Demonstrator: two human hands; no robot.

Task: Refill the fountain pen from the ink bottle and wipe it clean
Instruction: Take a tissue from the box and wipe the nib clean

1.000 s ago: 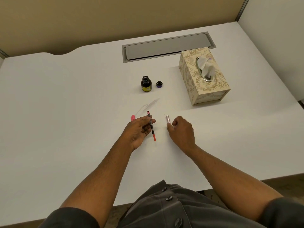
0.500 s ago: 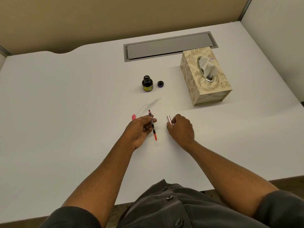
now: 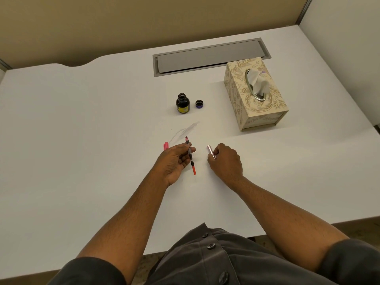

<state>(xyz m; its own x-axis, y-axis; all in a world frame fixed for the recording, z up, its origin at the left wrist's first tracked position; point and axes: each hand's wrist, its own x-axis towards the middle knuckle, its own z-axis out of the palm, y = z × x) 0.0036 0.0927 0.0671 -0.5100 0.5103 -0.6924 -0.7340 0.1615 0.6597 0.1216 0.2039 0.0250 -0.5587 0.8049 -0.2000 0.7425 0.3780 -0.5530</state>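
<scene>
Left hand pinches fountain pen between thumb and fingers, nib pointing far, orange converter end pointing near. Right hand curled closed around silver-pink pen barrel, tip protruding far-left of knuckles. Hands sit apart, pen between them. Pink cap lies on white table, just left of left hand. Ink bottle stands open, farther away; its lid just right of it. Tissue box sits far right.

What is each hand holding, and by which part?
Left hand: the pen, gripped mid-length. Right hand: a pale pen barrel, gripped at its near end.
</scene>
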